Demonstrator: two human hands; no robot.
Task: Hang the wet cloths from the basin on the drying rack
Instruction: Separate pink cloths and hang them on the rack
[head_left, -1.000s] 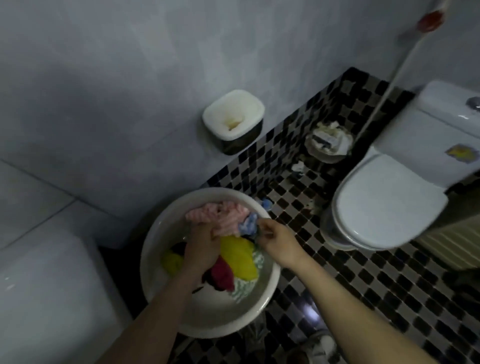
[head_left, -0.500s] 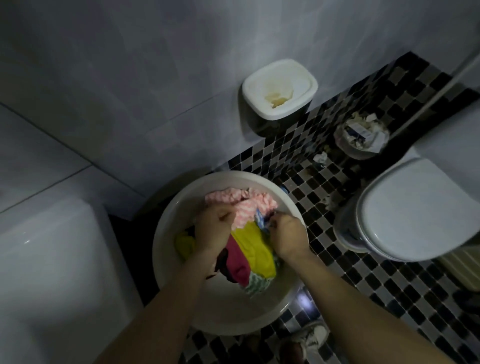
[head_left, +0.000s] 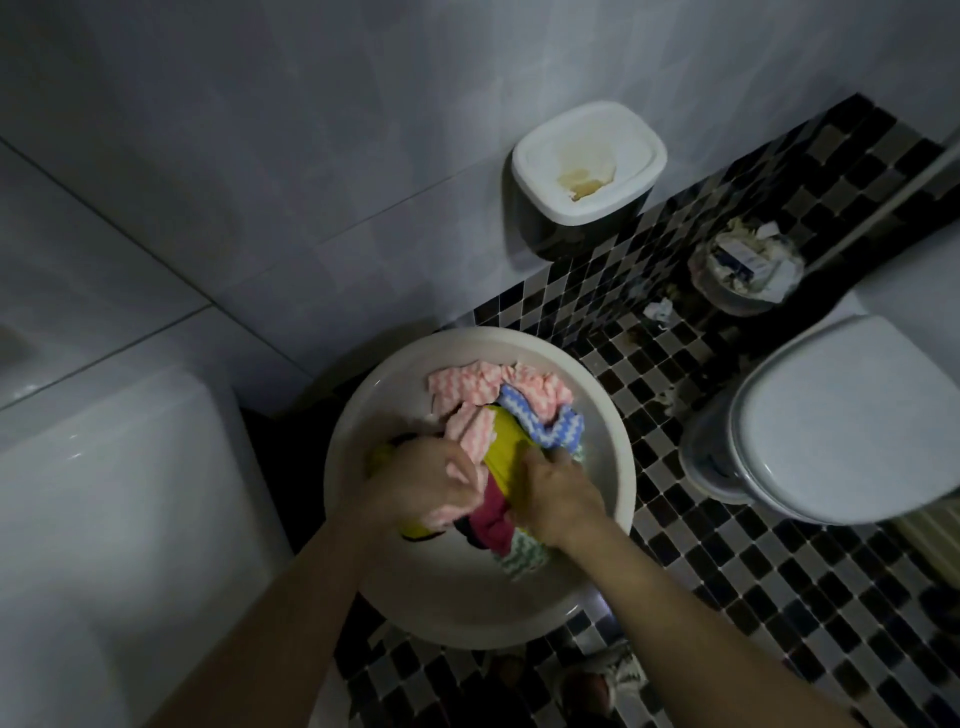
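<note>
A round white basin (head_left: 605, 441) stands on the tiled floor and holds a heap of wet cloths. A pink-and-white striped cloth (head_left: 488, 387) lies at the far side, a blue-and-white one (head_left: 550, 428) to its right, a yellow one (head_left: 509, 452) in the middle, a dark red one (head_left: 491, 522) and a green-striped one (head_left: 524, 558) nearer me. My left hand (head_left: 415, 486) grips the pink striped cloth, which bunches out of its fist. My right hand (head_left: 558, 501) digs into the heap and grips the yellow cloth. No drying rack is in view.
A white fixture (head_left: 104, 519) fills the left. A white-lidded bin (head_left: 589, 161) hangs on the wall behind the basin. A small full waste bin (head_left: 745, 270) and a toilet with its lid down (head_left: 852, 421) stand to the right. A foot in a sandal (head_left: 592, 686) shows below.
Both hands have moved towards me inside the basin. The left hand has pulled part of the pink cloth along; the right has gone deeper into the heap. The camera has tilted further down.
</note>
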